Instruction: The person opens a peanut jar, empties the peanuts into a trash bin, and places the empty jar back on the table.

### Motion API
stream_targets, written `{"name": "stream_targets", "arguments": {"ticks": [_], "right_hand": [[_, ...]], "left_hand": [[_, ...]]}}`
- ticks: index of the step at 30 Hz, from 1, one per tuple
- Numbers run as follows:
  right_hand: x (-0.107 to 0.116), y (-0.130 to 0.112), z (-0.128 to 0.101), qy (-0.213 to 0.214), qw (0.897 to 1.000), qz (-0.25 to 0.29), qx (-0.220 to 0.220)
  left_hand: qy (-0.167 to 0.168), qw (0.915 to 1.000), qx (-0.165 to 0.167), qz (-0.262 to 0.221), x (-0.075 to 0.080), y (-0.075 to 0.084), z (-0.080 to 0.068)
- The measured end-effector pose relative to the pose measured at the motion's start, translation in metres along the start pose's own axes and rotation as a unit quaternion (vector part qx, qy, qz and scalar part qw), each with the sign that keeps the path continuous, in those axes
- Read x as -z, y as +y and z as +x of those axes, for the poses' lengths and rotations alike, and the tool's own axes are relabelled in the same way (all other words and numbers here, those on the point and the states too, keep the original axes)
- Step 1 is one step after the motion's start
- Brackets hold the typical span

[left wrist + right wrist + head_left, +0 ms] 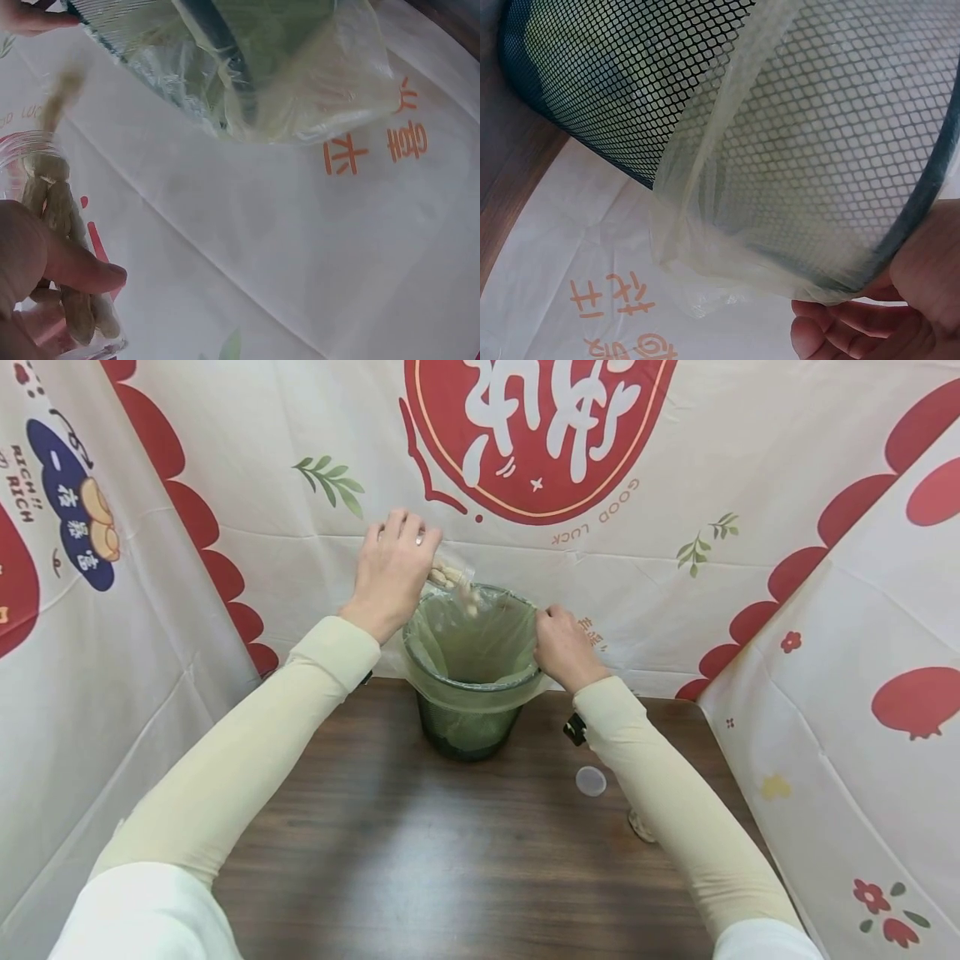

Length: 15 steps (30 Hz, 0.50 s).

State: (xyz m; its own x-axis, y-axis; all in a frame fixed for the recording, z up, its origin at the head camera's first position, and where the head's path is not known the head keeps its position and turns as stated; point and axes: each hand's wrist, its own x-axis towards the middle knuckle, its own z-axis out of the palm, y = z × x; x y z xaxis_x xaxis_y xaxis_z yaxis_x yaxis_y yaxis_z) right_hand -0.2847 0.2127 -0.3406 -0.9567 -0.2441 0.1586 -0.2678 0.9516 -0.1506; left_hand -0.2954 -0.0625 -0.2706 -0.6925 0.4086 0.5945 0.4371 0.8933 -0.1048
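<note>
My left hand (396,568) holds a clear plastic jar (463,568) of unshelled peanuts (442,578), tilted over the left back of a mesh trash bin (465,727). A blurred peanut is in the air just beyond the jar's mouth in the left wrist view, where the thumb (90,270) lies across the jar. The dark green bin stands upright, lined with a thin yellowish bag (487,647) folded over its rim. My right hand (566,647) grips the bin's rim and liner on the right side, fingers curled under the edge in the right wrist view.
A round translucent lid (591,781) lies on the brown wooden table (420,860), right of the bin. Beside the right forearm is a small pale object (640,827), partly hidden by the sleeve. Printed white cloth (247,460) hangs behind and at both sides.
</note>
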Motion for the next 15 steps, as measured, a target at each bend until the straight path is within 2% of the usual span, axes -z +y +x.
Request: {"name": "stream_targets", "arguments": {"ticks": [8, 15], "right_hand": [[-0.0006, -0.0004, 0.0007, 0.001, 1.0, 0.002, 0.004], [-0.0023, 0.001, 0.0014, 0.003, 1.0, -0.001, 0.005]], "left_hand": [[-0.036, 0.998, -0.03, 0.041, -0.0007, 0.0013, 0.0], [-0.023, 0.9979, -0.04, 0.045, -0.003, 0.0013, -0.0028]]}}
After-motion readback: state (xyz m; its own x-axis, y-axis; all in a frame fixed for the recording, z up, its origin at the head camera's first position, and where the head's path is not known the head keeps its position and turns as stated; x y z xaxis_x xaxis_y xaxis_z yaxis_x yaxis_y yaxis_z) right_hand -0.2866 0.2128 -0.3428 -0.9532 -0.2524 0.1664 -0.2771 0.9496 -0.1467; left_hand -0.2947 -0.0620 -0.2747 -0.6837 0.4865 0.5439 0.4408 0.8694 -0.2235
